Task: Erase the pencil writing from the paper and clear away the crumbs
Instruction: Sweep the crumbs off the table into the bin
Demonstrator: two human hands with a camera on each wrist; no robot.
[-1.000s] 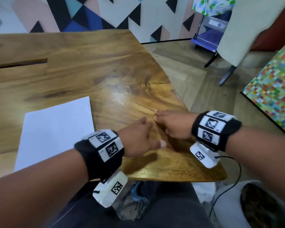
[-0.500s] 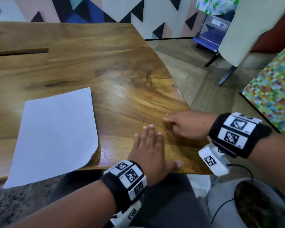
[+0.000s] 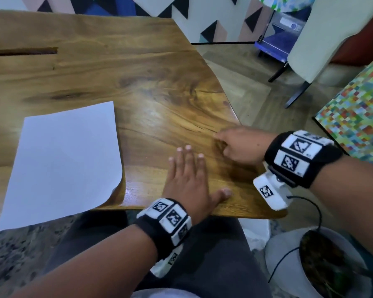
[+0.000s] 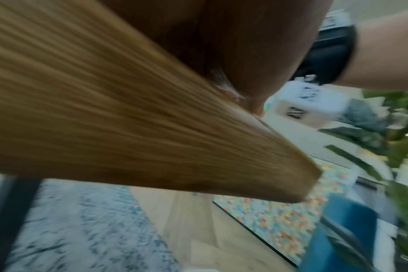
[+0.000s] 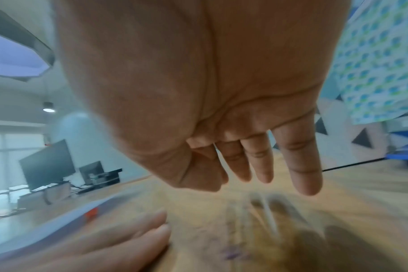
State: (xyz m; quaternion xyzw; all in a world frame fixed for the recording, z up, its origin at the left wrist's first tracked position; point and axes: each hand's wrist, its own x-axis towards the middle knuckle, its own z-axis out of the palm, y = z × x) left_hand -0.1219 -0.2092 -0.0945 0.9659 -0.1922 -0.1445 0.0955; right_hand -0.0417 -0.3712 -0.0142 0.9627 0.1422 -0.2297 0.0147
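Crumb-clearing step judged in hand. Paper lies at tabletop near-left edge, overhanging. Left hand flat, fingers released; right hand loosely curled, holding nothing. Next: crumbs swept off near-right edge.

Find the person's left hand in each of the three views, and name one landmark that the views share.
Head view: the left hand lies flat near the table's near edge, lower centre.
Left wrist view: only a blurred, dark part of it at top centre.
Right wrist view: its fingers at bottom left.
Shared landmark: the wooden table.
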